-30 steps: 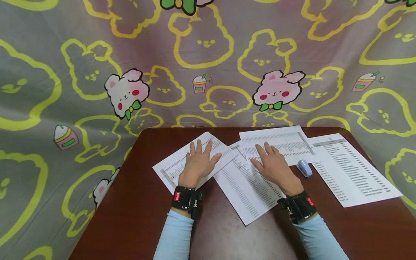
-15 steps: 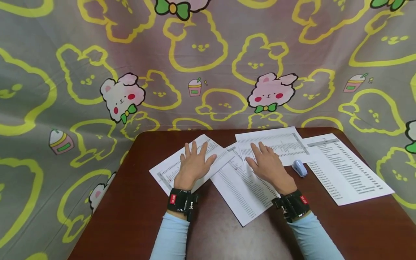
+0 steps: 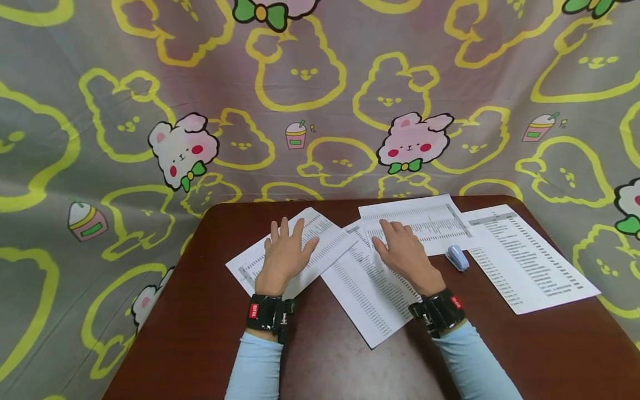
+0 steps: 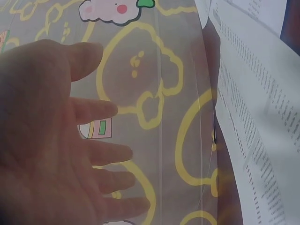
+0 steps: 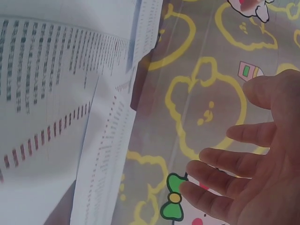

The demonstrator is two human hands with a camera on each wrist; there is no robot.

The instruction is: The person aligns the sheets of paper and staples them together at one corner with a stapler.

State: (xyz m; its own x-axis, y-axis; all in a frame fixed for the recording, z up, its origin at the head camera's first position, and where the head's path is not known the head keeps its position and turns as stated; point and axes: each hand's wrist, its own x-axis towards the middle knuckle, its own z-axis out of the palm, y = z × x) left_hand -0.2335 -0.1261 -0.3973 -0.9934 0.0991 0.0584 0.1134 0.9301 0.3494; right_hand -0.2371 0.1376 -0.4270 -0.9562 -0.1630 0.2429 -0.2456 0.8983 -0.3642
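Note:
My left hand (image 3: 282,258) hovers over a printed sheet (image 3: 332,236) lying aslant at the left, palm down with fingers spread. In the left wrist view the left hand (image 4: 51,140) holds nothing and its palm is apart from the paper (image 4: 253,122). My right hand (image 3: 406,256) is over a middle printed sheet (image 3: 370,305) and near the edge of a back sheet (image 3: 425,214). The right wrist view has the right hand (image 5: 253,164) with fingers extended, nothing in it. Right of this hand lies a small light-blue stapler (image 3: 457,258).
Another printed sheet (image 3: 532,261) lies at the right, its corner meeting the back sheet. The sheets partly overlap on a dark brown table (image 3: 170,333). Behind the table hangs a grey cloth (image 3: 340,122) with yellow-outlined cartoon animals.
Both hands have shifted slightly left, the left hand more. The head view has turned a little, so the whole scene is displaced. The sheets and stapler keep their arrangement on the table.

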